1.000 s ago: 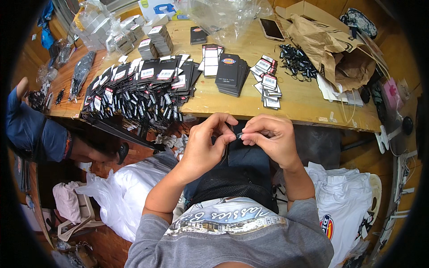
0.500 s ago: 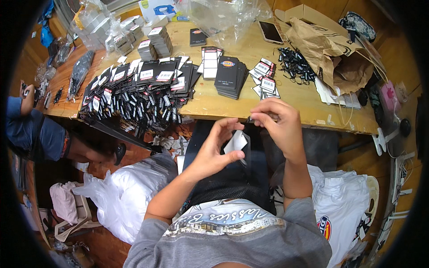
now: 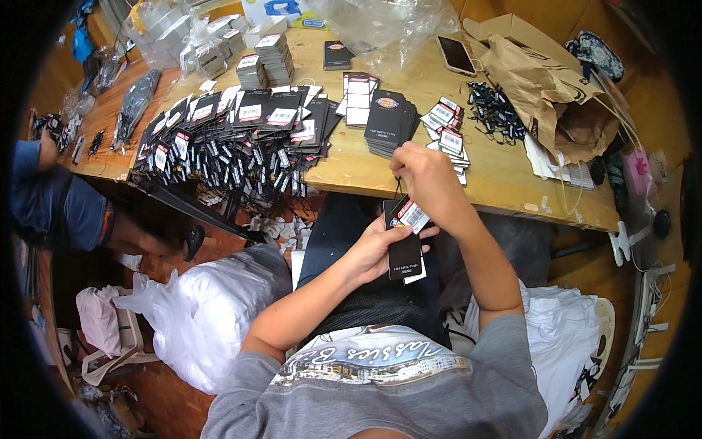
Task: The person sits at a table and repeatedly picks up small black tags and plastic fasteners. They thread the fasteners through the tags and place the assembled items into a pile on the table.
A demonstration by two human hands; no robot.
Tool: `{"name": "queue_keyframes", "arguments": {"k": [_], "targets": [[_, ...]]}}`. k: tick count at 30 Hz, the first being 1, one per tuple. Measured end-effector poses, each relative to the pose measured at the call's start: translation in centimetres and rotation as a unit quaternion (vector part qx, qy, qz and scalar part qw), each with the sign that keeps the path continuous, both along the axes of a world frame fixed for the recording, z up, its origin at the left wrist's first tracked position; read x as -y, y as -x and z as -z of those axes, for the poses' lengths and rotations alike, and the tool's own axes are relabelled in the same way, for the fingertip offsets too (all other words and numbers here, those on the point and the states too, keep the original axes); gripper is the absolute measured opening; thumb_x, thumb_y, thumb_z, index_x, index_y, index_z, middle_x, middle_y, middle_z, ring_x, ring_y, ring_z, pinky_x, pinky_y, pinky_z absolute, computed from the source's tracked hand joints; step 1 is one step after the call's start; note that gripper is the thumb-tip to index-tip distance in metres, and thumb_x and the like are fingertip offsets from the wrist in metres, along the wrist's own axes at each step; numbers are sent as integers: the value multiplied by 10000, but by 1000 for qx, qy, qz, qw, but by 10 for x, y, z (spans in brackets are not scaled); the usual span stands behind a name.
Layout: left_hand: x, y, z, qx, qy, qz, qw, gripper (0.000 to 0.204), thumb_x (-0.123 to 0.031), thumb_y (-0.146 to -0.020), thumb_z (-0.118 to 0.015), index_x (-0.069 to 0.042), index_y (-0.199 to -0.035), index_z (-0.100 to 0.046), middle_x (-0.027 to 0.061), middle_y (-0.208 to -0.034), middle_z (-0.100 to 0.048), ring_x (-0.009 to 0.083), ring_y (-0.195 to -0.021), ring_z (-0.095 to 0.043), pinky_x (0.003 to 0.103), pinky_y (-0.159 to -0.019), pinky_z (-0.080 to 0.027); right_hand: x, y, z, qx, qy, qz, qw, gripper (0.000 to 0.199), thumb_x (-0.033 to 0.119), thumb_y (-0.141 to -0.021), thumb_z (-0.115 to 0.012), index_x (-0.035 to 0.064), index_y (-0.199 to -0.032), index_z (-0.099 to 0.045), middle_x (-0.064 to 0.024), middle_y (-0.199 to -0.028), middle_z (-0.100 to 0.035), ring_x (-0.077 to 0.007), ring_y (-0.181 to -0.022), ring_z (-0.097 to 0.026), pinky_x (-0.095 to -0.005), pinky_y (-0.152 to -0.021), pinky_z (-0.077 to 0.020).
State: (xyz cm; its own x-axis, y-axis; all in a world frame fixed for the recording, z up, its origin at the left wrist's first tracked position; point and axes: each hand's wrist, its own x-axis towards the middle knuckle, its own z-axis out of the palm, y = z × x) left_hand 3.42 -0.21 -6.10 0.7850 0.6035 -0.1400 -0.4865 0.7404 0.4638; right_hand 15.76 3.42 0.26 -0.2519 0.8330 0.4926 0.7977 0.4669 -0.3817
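In front of the table edge, my left hand (image 3: 371,250) is closed on a black hang tag (image 3: 404,260), its thumb pressed on the front. A smaller white barcode tag (image 3: 414,217) with a red strip overlaps the top of the black one. Just above, my right hand (image 3: 431,179) pinches a thin black string (image 3: 398,189) that runs down to the tags. Behind that hand are a stack of black hang tags (image 3: 389,117), a fanned pile of white barcode tags (image 3: 452,139) and a tangle of black strings (image 3: 496,111).
A heap of strung black tags (image 3: 248,121) overhangs the table's front at left. Beyond it stand small stacked cards (image 3: 274,62). A phone (image 3: 456,55) and brown paper bag (image 3: 541,84) lie at right. Another person's leg (image 3: 69,216) shows at left. White plastic bag (image 3: 208,314) below.
My left hand has turned the tags so the black front and barcode now face up. My right hand has risen slightly leftward, drawing the string up.
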Motion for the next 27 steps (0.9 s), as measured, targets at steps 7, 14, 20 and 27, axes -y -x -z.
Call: {"name": "queue_keyframes", "arguments": {"k": [7, 14, 20, 27], "targets": [[0, 14, -1, -35, -16, -6, 999, 380, 6, -802, -411, -9, -1159, -284, 181, -1127, -412, 325, -1047, -433, 411, -829, -434, 5, 7, -1, 14, 6, -3, 1000, 56, -51, -629, -521, -10, -652, -492, -117, -643, -511, -275, -607, -530, -335, -528, -416], [-4, 32, 9, -234, -293, -44, 926, 327, -15, -736, -552, -21, -1045, -444, 86, -890, -547, 106, -814, -498, 238, -718, -411, -1, -1, -8, -30, 21, -18, 999, 54, -26, -632, -530, -2, -678, -518, -130, -668, -522, -283, -630, -533, -332, -560, -422], [-37, 157, -113, -533, -720, -124, 426, 437, 108, -564, -483, -40, -975, -487, 126, -849, -518, 279, -846, -493, 356, -798, -350, 12, 26, -50, -297, 267, -163, 902, 71, -11, -708, -541, -33, -773, -561, -38, -645, -552, -80, -564, -519, -198, -546, -433], [-143, 194, -173, -690, -719, -45, -65, 198, -44, -701, -463, -64, -886, -531, 59, -944, -502, 226, -1016, -407, 449, -906, -244, -26, 131, -25, -396, 365, -292, 790, 126, 10, -768, -465, -24, -863, -541, -65, -667, -562, -68, -534, -535, -184, -469, -437]]}}
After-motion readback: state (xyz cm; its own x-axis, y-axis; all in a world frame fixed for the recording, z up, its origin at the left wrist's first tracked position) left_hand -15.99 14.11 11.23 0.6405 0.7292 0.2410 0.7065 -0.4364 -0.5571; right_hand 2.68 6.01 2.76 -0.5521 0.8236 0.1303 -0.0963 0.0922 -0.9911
